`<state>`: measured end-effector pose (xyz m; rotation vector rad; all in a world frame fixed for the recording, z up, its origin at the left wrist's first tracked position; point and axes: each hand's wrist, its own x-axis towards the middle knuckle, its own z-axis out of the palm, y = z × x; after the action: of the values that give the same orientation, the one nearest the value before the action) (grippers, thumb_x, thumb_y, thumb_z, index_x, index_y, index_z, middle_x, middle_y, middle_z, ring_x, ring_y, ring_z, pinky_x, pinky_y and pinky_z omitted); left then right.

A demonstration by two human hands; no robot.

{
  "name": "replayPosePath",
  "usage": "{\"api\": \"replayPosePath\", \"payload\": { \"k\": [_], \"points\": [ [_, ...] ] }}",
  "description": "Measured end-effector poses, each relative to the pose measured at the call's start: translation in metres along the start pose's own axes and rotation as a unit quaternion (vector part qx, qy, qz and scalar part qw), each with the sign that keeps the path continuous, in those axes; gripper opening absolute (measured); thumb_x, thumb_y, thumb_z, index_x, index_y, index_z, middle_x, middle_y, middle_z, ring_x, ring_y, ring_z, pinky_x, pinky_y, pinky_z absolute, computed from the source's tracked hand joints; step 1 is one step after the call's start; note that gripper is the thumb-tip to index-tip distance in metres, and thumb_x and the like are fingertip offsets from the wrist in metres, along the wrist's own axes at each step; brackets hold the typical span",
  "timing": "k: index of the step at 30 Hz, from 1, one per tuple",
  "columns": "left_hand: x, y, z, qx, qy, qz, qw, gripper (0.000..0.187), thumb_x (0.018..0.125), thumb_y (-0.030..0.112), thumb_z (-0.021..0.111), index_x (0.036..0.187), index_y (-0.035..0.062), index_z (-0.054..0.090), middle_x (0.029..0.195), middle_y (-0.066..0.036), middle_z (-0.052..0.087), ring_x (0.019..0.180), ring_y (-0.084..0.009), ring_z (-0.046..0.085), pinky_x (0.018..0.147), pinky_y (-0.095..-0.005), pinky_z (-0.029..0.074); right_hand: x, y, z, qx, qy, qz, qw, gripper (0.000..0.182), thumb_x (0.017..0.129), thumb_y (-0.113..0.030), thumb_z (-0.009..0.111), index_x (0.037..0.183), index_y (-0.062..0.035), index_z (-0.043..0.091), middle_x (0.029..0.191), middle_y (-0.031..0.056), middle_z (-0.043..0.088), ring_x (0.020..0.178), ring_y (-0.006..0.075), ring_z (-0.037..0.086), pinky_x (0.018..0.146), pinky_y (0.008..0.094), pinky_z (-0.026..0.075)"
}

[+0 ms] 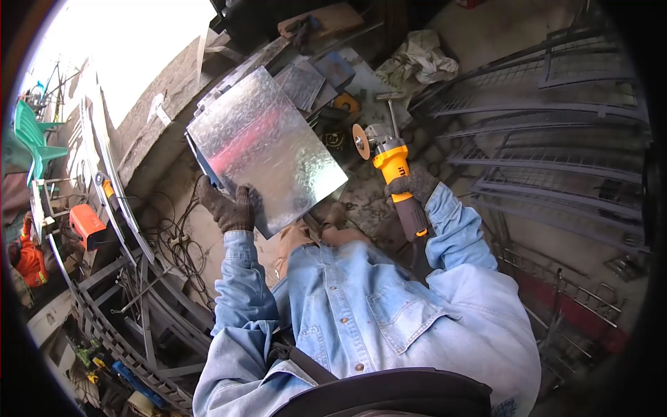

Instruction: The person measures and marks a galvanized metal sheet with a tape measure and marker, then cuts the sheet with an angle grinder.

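My left hand [228, 203], in a dark knit glove, grips the lower left edge of a shiny galvanized metal sheet [271, 149], thumb over its top face. A bluish edge shows along the sheet's left side, and a pinkish reflection crosses the surface. My gloved right hand [415, 185] is wrapped round the body of a yellow and black angle grinder [392, 165]. The grinder's brown cutting disc [361, 142] faces left, to the right of the sheet and apart from it. A side handle [394, 115] sticks up from the grinder's head.
Dark metal grilles [556, 139] lean on the right. Behind the sheet lie metal offcuts [302, 83] and a crumpled sack [427, 57]. At left are loose cables [177, 240], an orange box [87, 226], a green plastic chair [38, 142], curved steel frames [146, 299] and a person in orange [31, 257].
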<state>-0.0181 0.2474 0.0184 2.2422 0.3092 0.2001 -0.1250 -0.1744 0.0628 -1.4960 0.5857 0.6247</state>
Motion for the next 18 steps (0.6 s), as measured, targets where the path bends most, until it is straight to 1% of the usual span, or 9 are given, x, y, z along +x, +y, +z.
{"api": "replayPosePath", "payload": {
  "k": [1,2,4,5,7,8,10,11,18],
  "points": [
    [0.000,0.022,-0.009,0.141,0.048,0.218,0.964,0.073,0.083,0.020,0.074,0.144,0.0077,0.037,0.136,-0.020,0.050,0.123,-0.0369,0.051,0.098,-0.0507,0.045,-0.005,-0.014,0.005,0.054,-0.037,0.036,0.997,0.041,0.073,-0.010,0.076,0.109,0.0024,0.062,0.090,0.0144,0.071,0.077,0.0267,0.071,0.070,0.0383,0.060],
    [0.003,0.034,-0.008,0.136,0.047,0.215,0.966,0.073,0.083,0.020,0.074,0.144,0.0077,0.037,0.136,-0.020,0.050,0.123,-0.0369,0.051,0.098,-0.0507,0.045,-0.003,-0.017,0.006,0.051,-0.033,0.038,0.997,0.041,0.073,-0.010,0.076,0.109,0.0024,0.062,0.090,0.0144,0.071,0.077,0.0267,0.071,0.070,0.0383,0.060],
    [0.016,0.051,0.001,0.267,-0.172,0.236,0.919,0.091,0.081,0.042,0.074,0.153,0.0145,0.026,0.158,-0.020,0.024,0.146,-0.0441,0.018,0.115,-0.0609,0.018,0.003,-0.022,0.013,0.062,-0.020,0.082,0.995,0.042,0.066,-0.005,0.079,0.103,0.0008,0.061,0.080,0.0149,0.067,0.066,0.0275,0.069,0.063,0.0414,0.061],
    [0.026,0.059,0.011,0.264,-0.171,0.234,0.920,0.091,0.081,0.042,0.074,0.153,0.0145,0.026,0.158,-0.020,0.024,0.146,-0.0441,0.018,0.115,-0.0609,0.018,0.008,-0.025,0.016,0.045,-0.033,0.070,0.996,0.044,0.066,-0.006,0.079,0.105,0.0001,0.061,0.081,0.0143,0.067,0.067,0.0278,0.069,0.064,0.0409,0.061],
    [0.042,0.072,0.032,0.334,-0.323,0.171,0.869,0.100,0.079,0.063,0.066,0.157,0.0198,0.020,0.164,-0.014,0.012,0.148,-0.0453,0.011,0.114,-0.0678,0.009,0.024,-0.019,0.020,0.018,-0.033,0.063,0.997,0.041,0.066,-0.010,0.081,0.102,-0.0002,0.063,0.080,0.0122,0.067,0.067,0.0248,0.068,0.065,0.0390,0.059],
    [0.044,0.076,0.036,0.330,-0.325,0.169,0.870,0.100,0.079,0.063,0.066,0.157,0.0198,0.020,0.164,-0.014,0.012,0.148,-0.0453,0.011,0.114,-0.0678,0.009,0.030,-0.023,0.025,-0.006,-0.036,0.057,0.998,0.038,0.067,-0.014,0.082,0.098,-0.0006,0.065,0.079,0.0102,0.068,0.068,0.0217,0.067,0.066,0.0371,0.057],
    [0.045,0.083,0.039,0.373,-0.342,0.157,0.848,0.107,0.076,0.072,0.062,0.158,0.0218,0.016,0.166,-0.011,0.004,0.150,-0.0426,0.001,0.112,-0.0716,0.001,0.038,-0.038,0.029,-0.038,-0.046,0.062,0.996,0.040,0.066,-0.017,0.084,0.098,-0.0017,0.066,0.080,0.0089,0.068,0.070,0.0205,0.066,0.068,0.0360,0.055],
    [0.045,0.085,0.040,0.368,-0.353,0.139,0.849,0.109,0.075,0.071,0.064,0.158,0.0228,0.014,0.166,-0.010,0.000,0.151,-0.0412,-0.003,0.112,-0.0709,-0.003,0.038,-0.051,0.034,-0.047,-0.052,0.055,0.996,0.040,0.065,-0.017,0.084,0.098,-0.0022,0.066,0.082,0.0087,0.068,0.071,0.0203,0.065,0.068,0.0360,0.055],
    [0.042,0.078,0.043,0.337,-0.349,0.135,0.864,0.109,0.074,0.069,0.067,0.158,0.0245,0.015,0.166,-0.009,0.001,0.151,-0.0395,-0.004,0.113,-0.0696,-0.006,0.057,-0.056,0.033,-0.080,-0.069,0.052,0.993,0.044,0.062,-0.018,0.085,0.099,-0.0030,0.066,0.085,0.0084,0.068,0.073,0.0202,0.065,0.067,0.0365,0.055]
  ]
}}
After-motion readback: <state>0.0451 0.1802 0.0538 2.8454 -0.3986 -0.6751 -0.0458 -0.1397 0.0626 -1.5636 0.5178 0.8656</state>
